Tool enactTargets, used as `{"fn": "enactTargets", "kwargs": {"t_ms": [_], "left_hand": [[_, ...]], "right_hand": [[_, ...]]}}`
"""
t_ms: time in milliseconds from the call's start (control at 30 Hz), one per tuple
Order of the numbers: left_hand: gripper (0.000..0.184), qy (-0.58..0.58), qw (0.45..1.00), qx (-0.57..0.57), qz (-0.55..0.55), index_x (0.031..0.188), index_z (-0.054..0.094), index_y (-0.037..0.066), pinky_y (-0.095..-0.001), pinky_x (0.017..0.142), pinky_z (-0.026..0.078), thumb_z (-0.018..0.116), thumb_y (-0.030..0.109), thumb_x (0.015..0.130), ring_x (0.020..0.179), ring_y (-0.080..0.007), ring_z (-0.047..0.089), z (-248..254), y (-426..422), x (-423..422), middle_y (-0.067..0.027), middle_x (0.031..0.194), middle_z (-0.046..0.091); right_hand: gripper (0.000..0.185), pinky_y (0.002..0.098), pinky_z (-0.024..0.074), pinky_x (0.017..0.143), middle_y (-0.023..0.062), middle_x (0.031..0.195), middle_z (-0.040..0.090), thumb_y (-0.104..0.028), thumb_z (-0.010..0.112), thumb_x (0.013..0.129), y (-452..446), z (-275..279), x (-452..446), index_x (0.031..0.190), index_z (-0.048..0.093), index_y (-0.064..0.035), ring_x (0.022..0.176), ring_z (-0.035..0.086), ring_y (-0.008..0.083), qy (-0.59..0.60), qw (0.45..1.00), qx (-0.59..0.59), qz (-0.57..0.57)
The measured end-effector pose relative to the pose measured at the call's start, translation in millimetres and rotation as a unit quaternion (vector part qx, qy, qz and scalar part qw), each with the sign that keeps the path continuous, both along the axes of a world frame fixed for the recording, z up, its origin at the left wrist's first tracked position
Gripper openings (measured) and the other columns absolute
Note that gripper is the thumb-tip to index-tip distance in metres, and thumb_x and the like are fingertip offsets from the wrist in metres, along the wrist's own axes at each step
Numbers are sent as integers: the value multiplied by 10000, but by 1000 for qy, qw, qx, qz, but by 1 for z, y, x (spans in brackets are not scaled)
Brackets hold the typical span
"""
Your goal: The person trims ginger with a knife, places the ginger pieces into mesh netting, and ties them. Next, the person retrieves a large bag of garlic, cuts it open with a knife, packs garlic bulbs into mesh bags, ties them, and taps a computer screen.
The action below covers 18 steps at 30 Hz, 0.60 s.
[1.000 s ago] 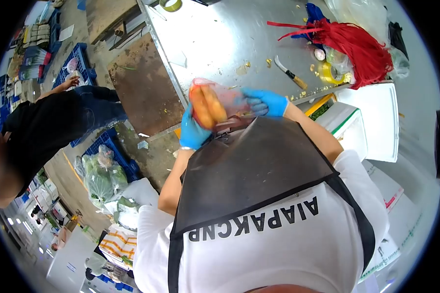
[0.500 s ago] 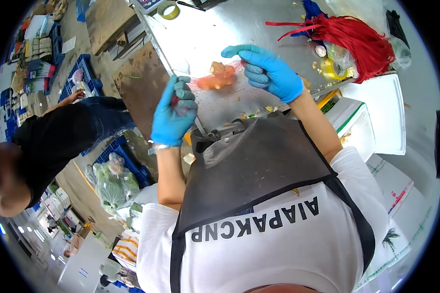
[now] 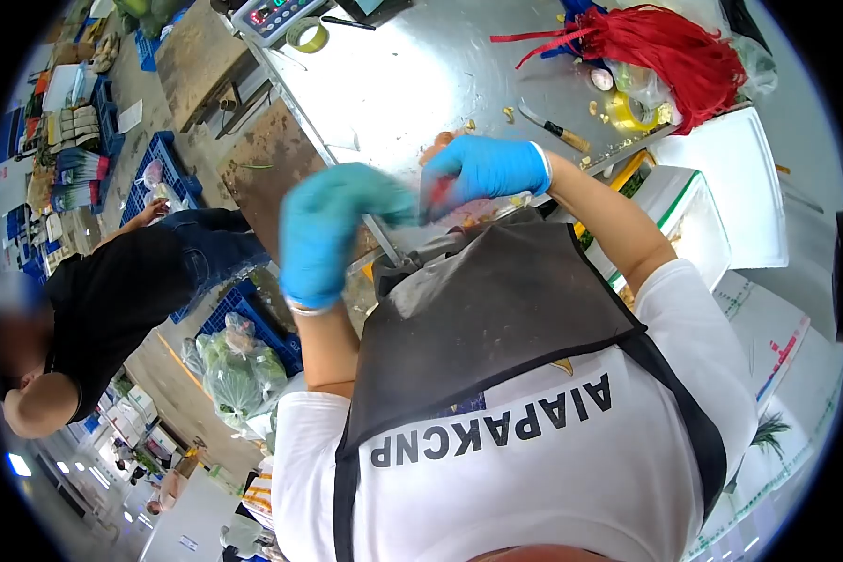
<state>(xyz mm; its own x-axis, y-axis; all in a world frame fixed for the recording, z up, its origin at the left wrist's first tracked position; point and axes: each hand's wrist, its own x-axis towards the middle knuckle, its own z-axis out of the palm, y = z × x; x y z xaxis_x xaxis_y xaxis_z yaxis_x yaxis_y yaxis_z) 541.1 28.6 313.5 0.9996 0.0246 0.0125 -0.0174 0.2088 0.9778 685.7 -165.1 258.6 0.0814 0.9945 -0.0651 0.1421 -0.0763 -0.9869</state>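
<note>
Head view: both blue-gloved hands are over the near side of the metal table (image 3: 496, 84). The right hand (image 3: 496, 169) has its fingers curled in around some red netting (image 3: 440, 192), holding it narrowly. The left hand (image 3: 323, 229) reaches in from the left with its fingertips close to that netting; it is blurred, so I cannot tell whether it grips anything.

An orange-brown piece of produce (image 3: 437, 147) lies just beyond the right hand's fingers, on their far side and partly hidden by them. Judging by the netting at the fingers, the produce is probably bagged; how much of it is covered cannot be seen. No finished knot or sealed end can be made out, so the closing looks incomplete.

Farther right on the table are a knife (image 3: 571, 139), a yellow tape roll (image 3: 618, 108) and a heap of red mesh (image 3: 665, 61). A scale (image 3: 270, 19) sits at the far left, near a black pen (image 3: 348, 22).
</note>
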Motion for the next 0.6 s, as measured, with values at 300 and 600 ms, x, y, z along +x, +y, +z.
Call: {"fn": "enactTargets", "kwargs": {"t_ms": [300, 600], "left_hand": [[549, 72, 976, 191, -72, 1254, 536, 12, -319, 991, 415, 767, 189, 789, 1212, -214, 472, -114, -54, 15, -119, 1333, 495], [168, 286, 953, -96, -18, 957, 634, -15, -218, 648, 438, 527, 112, 935, 665, -90, 525, -138, -48, 27, 0, 690, 545]], "right_hand": [[225, 208, 413, 615, 8, 750, 563, -164, 572, 888, 21, 39, -1, 1072, 664, -75, 680, 501, 54, 114, 985, 71, -109], [360, 290, 557, 718, 87, 921, 568, -63, 554, 910, -16, -24, 84, 1247, 436, -14, 749, 616, 155, 406, 647, 254, -593]]}}
